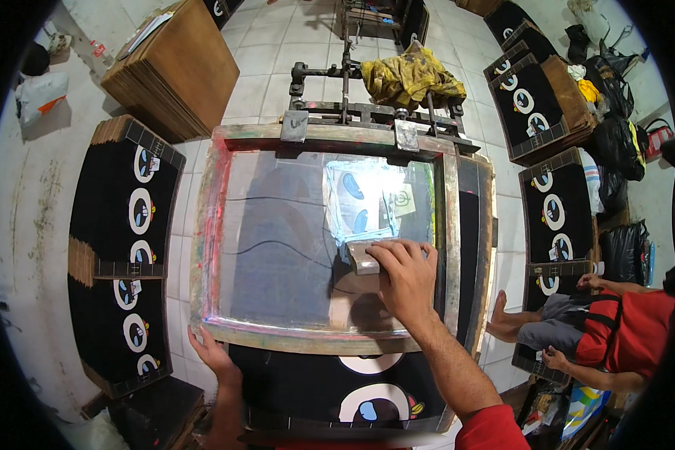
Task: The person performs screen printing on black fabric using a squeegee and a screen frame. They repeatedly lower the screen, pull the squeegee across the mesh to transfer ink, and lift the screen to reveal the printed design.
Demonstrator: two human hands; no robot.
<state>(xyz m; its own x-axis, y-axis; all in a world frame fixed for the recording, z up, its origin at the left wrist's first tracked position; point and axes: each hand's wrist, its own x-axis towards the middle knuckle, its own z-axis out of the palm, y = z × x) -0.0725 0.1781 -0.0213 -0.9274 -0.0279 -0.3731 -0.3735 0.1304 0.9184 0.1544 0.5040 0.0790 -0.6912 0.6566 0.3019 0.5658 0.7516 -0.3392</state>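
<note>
Scraper [364, 259] rests on the mesh [270, 229], toward four o'clock from its middle, with smears of blue ink [343, 237] just above it. The right hand [409, 274] has it firmly, fingers curled over the top edge with hardly any gap. The left hand [216, 356] is at the wooden frame [208, 217], by its eight o'clock corner; its fingers are half spread and touch the edge, though from here I can't tell whether they grip it. Two metal clamps [295, 126] hold the frame along its twelve o'clock side, and black cloth [307, 382] with white eye prints shows at six o'clock.

I'd judge this to be the inking stroke, the blade being worked over the blue patch. Another pass seems to call for even pressure and a steady tilt, with the frame kept from shifting.
</note>
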